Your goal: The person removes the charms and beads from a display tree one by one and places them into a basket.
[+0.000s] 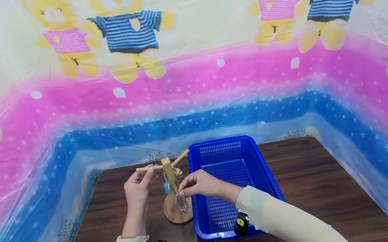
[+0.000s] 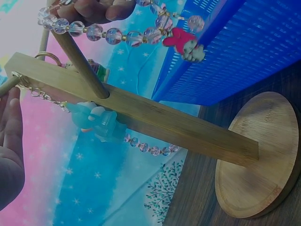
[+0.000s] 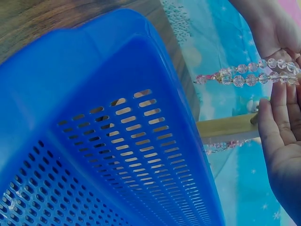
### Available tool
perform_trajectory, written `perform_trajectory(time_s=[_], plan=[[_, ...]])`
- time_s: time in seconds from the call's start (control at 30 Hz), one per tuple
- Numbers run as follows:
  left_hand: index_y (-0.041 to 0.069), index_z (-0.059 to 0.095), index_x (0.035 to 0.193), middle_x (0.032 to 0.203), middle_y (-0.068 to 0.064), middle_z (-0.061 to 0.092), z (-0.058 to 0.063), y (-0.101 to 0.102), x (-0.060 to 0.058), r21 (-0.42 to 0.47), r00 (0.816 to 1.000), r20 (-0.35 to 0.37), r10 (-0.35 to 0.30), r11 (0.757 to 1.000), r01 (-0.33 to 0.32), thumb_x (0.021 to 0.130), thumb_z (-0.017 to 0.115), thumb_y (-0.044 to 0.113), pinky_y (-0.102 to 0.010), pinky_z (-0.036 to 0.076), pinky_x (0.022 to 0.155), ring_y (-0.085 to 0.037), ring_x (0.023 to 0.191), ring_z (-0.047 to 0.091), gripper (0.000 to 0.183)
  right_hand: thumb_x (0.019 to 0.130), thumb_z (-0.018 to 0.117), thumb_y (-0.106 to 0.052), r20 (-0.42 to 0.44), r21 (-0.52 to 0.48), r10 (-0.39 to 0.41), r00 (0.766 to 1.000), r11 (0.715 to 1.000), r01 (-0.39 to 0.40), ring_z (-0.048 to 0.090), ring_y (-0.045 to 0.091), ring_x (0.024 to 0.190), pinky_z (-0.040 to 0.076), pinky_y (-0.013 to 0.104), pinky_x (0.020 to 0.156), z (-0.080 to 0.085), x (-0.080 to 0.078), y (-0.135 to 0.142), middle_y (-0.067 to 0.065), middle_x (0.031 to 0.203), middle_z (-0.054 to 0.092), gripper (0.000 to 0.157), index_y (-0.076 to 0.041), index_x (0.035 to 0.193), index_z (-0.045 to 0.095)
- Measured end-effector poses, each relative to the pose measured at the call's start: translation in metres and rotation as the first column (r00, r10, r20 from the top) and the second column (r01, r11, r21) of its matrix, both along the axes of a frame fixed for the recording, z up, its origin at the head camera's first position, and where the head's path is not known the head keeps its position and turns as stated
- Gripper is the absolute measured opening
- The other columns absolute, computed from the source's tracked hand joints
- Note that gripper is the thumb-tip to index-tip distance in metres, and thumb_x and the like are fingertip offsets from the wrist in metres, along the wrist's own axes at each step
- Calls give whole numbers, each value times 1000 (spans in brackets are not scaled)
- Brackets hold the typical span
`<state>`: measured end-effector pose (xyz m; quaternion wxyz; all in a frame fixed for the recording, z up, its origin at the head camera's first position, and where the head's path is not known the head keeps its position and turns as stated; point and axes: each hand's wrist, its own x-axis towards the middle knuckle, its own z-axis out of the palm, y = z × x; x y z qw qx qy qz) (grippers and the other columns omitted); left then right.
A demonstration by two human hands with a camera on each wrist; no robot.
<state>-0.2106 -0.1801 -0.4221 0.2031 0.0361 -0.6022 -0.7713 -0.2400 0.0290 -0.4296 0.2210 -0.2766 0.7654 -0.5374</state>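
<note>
A wooden stand [image 1: 169,174] with a round base [image 1: 178,212] and several pegs stands left of the basket. My left hand [image 1: 138,190] holds its left peg [image 2: 7,86] between thumb and fingers. With my right hand [image 1: 201,183] I pinch a bracelet [image 1: 183,211] of clear pinkish beads at the front peg [image 2: 80,63]; its loop crosses the peg, and a red-and-white charm [image 2: 184,44] dangles from it. On a short chain below the left peg hangs a light-blue figure charm [image 2: 96,120]. Another small charm [image 1: 178,172] is partly behind the post.
A blue plastic basket [image 1: 266,164] with slotted walls stands right beside the stand, under my right forearm. Both are on a dark wooden table [image 1: 312,187]. A cloth printed with bears [image 1: 190,86] rises behind the table and along its sides.
</note>
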Motion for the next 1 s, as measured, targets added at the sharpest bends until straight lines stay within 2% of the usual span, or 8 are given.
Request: perform_trajectory(time_s=[0.17,0.3,0.43,0.6,0.7,0.87,1.0], plan=[[6,77,97,81,15,77,0,-1,0,5,1000,3,-5,1000,5,97,65,-2,-16,64,74,-1,78,75,14,92,73,-13,16,5,15,1000,1000,-15,64,1,81,61,29,85,1,2,0,24,104,76,23,6,105,75],[3,76,100,80,15,77,1,-1,0,-1,1000,14,-9,1000,9,97,65,-1,-15,63,74,-1,78,74,12,93,72,-13,18,-3,16,1000,1000,-16,66,1,81,61,25,83,4,3,1,26,106,76,22,6,105,75],[7,76,97,80,16,77,1,-1,0,-1,1000,16,-6,1000,6,97,65,-2,-15,63,74,0,77,74,14,94,71,-12,20,-13,24,1000,1000,-23,67,1,80,60,19,80,9,5,2,28,107,75,22,7,106,74],[10,77,95,80,16,77,2,-1,1,-2,1000,21,-9,1000,9,97,66,-1,-15,63,74,0,79,75,16,94,71,-11,25,-18,34,999,999,-34,67,1,80,61,23,82,14,5,3,29,106,75,23,8,107,73],[12,77,94,80,16,77,2,-1,0,-2,1000,22,-9,1000,9,97,66,-1,-15,64,73,-1,79,75,17,94,71,-11,19,-21,34,999,999,-34,67,2,81,61,24,82,17,5,4,27,105,76,20,6,105,75],[17,76,89,80,16,77,1,-1,-1,11,1000,7,-10,1000,10,96,65,-3,-15,63,72,1,77,74,24,93,73,-12,5,-4,21,1000,1000,-21,68,3,82,62,27,84,24,4,9,15,100,79,18,0,105,77],[21,75,86,80,16,77,0,-1,-2,24,1000,-12,-17,1000,18,96,63,-5,-14,63,71,2,77,74,30,94,70,-11,17,-30,27,999,999,-27,70,4,82,64,38,91,28,3,13,13,97,79,19,4,106,75]])
